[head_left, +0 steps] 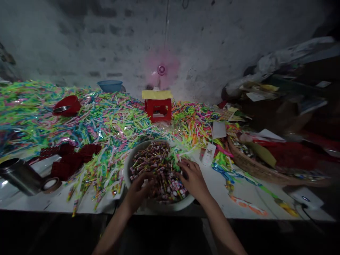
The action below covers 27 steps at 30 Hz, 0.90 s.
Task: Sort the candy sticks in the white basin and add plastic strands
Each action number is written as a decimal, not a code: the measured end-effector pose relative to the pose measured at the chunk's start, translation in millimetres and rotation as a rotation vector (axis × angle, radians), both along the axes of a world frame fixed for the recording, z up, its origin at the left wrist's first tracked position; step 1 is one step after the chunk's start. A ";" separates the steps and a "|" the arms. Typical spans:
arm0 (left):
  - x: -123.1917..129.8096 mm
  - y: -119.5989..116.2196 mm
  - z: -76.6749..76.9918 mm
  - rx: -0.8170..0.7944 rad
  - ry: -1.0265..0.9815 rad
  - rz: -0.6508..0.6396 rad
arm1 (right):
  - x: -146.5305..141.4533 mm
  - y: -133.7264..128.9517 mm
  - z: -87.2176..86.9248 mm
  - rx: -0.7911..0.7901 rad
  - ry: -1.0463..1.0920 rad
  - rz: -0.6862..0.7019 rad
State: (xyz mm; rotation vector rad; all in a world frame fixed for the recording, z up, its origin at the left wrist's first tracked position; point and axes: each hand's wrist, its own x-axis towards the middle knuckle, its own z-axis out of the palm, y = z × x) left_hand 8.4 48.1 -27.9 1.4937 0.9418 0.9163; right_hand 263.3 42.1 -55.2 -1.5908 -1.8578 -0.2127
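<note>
both hands in the bowl (127, 166) at lower centre. left hand (139, 191) curled into the candies (156, 159), grip unclear. right hand (192, 177) flat, fingers spread on them. wrappers (106, 117) piled behind.

Two bare forearms show from the lower edge of the view, with no sleeve on either as far up as they can be seen. The left hand (139, 191) and the right hand (193, 179) are ungloved. No ring, watch or wristband can be made out on either, though the dim light and blur leave fine detail on the fingers unclear.
</note>
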 end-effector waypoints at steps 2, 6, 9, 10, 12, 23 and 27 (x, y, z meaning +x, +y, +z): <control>-0.4 0.8 -2.3 -0.008 -0.012 0.026 | -1.3 -0.1 1.8 -0.016 -0.002 0.005; -1.9 3.6 -8.3 0.048 -0.043 0.085 | -1.5 -0.3 3.8 0.005 0.027 0.044; -1.3 4.6 -10.6 0.117 -0.039 0.121 | -0.4 -1.0 3.5 0.036 0.061 0.069; -0.6 4.8 -10.8 0.130 -0.031 0.124 | -0.1 -1.3 3.3 0.039 0.069 0.069; 1.1 4.9 -10.9 0.134 -0.016 0.123 | 0.1 -1.8 3.1 0.036 0.083 0.060; -0.2 4.0 -5.9 0.065 0.013 0.088 | 0.2 -3.0 3.1 0.043 0.144 0.062; -2.2 1.3 -2.5 0.062 0.034 0.070 | 0.0 -3.8 4.5 0.006 0.065 0.089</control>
